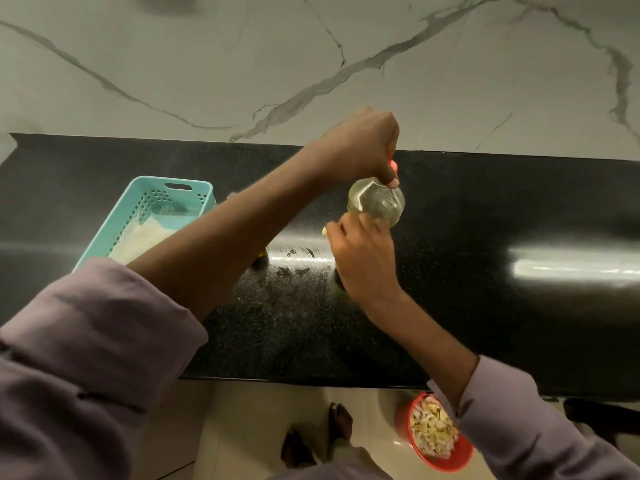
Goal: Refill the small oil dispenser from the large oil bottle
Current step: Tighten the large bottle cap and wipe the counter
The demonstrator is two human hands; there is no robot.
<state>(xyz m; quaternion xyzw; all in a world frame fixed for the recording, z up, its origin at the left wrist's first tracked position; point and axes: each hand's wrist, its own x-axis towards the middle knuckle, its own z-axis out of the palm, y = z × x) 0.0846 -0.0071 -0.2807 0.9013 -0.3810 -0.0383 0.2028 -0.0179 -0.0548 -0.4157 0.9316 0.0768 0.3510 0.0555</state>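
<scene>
A clear large oil bottle (376, 201) with pale yellow oil stands on the black counter (485, 271) near its middle. My left hand (360, 143) reaches across from the left and is closed around the bottle's red cap (393, 165) at the top. My right hand (363, 258) grips the bottle's body from the near side. A small dark object with yellowish oil (260, 255), possibly the small oil dispenser, peeks out from under my left forearm; most of it is hidden.
A turquoise plastic basket (152, 216) with something white inside sits at the counter's left. A marble wall (311, 64) rises behind the counter. On the floor below the counter edge stand a red bowl of scraps (433, 434) and my bare feet (341, 422).
</scene>
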